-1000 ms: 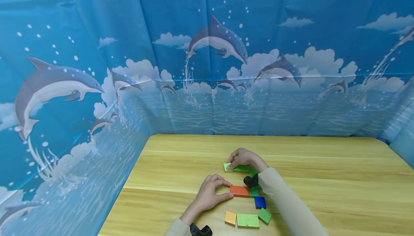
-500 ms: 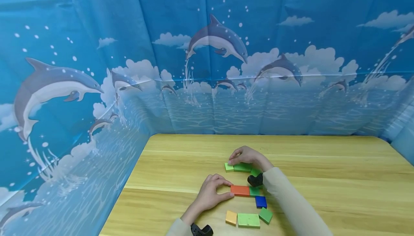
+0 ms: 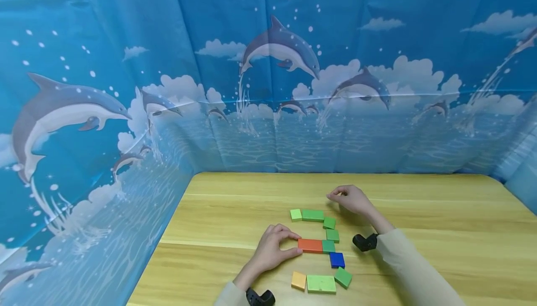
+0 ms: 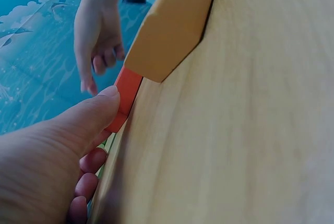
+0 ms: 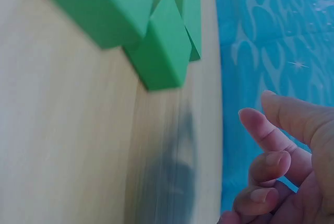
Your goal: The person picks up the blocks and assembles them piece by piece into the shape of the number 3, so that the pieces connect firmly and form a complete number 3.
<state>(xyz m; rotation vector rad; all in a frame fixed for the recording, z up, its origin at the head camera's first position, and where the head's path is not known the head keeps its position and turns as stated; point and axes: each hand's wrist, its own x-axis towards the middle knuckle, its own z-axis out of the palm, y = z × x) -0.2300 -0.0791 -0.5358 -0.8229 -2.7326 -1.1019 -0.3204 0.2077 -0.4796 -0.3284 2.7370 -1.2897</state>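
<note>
My left hand (image 3: pixel 270 251) pinches the left end of a long red block (image 3: pixel 310 246) between thumb and forefinger. The left wrist view shows the thumb on the red block (image 4: pixel 126 92), with an orange block (image 4: pixel 172 25) looming closer. My right hand (image 3: pixel 351 198) hovers above the table, fingers loosely bent around nothing. It is right of a long green block (image 3: pixel 313 215) and a small light green block (image 3: pixel 296 215). Two small green blocks (image 3: pixel 329 223) curve down from there to a dark green block (image 3: pixel 328 246) against the red one.
Below the red block lie a blue block (image 3: pixel 337 260), a tilted green block (image 3: pixel 343 278), a long light green block (image 3: pixel 321 284) and an orange block (image 3: pixel 299 280). The wooden table (image 3: pixel 440 222) meets a blue dolphin-printed curtain (image 3: pixel 361 142) behind and at the left.
My right hand has let go of the small light green block and moved right and up, uncovering the small green blocks. My left hand stays at the red block.
</note>
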